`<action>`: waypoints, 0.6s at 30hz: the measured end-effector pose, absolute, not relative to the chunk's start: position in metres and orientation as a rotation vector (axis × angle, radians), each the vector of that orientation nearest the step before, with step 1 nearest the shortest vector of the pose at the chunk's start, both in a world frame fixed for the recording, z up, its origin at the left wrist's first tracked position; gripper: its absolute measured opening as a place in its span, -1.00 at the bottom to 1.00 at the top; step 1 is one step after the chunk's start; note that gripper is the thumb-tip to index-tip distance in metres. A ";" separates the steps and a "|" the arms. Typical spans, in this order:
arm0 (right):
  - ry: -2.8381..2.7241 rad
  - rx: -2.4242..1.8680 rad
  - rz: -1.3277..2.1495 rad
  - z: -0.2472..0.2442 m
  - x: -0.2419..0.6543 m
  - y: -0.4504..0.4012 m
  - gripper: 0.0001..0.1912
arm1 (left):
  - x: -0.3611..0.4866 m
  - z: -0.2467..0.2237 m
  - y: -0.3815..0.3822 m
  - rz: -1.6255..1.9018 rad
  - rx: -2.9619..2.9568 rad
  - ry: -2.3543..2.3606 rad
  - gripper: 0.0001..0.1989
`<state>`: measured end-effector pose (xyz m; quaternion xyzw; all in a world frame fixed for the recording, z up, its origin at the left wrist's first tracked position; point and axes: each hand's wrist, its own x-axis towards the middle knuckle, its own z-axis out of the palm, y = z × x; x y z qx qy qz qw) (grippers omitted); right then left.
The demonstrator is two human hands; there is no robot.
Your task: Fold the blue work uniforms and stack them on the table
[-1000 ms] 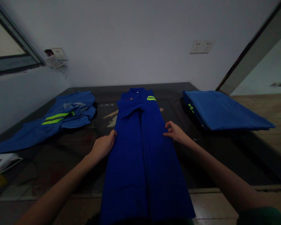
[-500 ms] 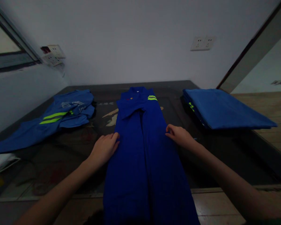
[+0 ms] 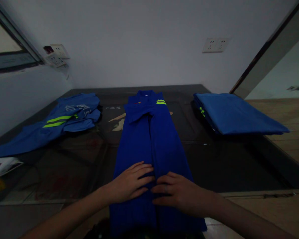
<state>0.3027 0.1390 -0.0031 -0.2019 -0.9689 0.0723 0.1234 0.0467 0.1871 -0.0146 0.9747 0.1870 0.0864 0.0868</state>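
A dark blue garment point(image 3: 149, 139) with a collar and yellow-green stripes lies lengthwise down the middle of the dark table, its two long legs side by side and their lower part over the near edge. My left hand point(image 3: 133, 182) rests on the left leg, fingers spread and flat, holding nothing. On the right leg lies my right hand point(image 3: 175, 192), its fingers apart and pointing left, close to the fingertips of my left hand. A short folded sleeve crosses the garment's chest.
At the left of the table point(image 3: 204, 166) lies a crumpled blue garment point(image 3: 82, 114) with yellow-green stripes. Folded blue cloth point(image 3: 239, 114) is stacked at the right. A white device point(image 3: 2, 166) with a cable sits at the left edge. A wall with sockets stands behind.
Both hands have let go of the garment's side edges, moved down towards me and inward, and now lie on the legs with fingers spread.
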 end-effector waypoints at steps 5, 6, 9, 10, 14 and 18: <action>-2.925 -0.418 0.060 -0.003 0.293 0.147 -0.77 | 0.043 -0.017 0.192 0.231 2.837 0.541 -0.61; -2.928 -0.411 0.047 -0.003 0.294 0.149 -0.78 | 0.042 -0.018 0.192 0.238 2.833 0.542 -0.60; -2.921 -0.414 0.073 -0.005 0.294 0.155 -0.83 | 0.042 -0.021 0.192 0.251 2.834 0.553 -0.59; -2.912 -0.411 0.092 -0.006 0.294 0.156 -0.84 | 0.042 -0.022 0.191 0.251 2.834 0.559 -0.59; -2.900 -0.407 0.141 -0.010 0.291 0.157 -0.83 | 0.043 -0.024 0.191 0.247 2.822 0.587 -0.52; -2.891 -0.441 0.201 -0.013 0.288 0.158 -0.82 | 0.043 -0.025 0.191 0.228 2.824 0.596 -0.50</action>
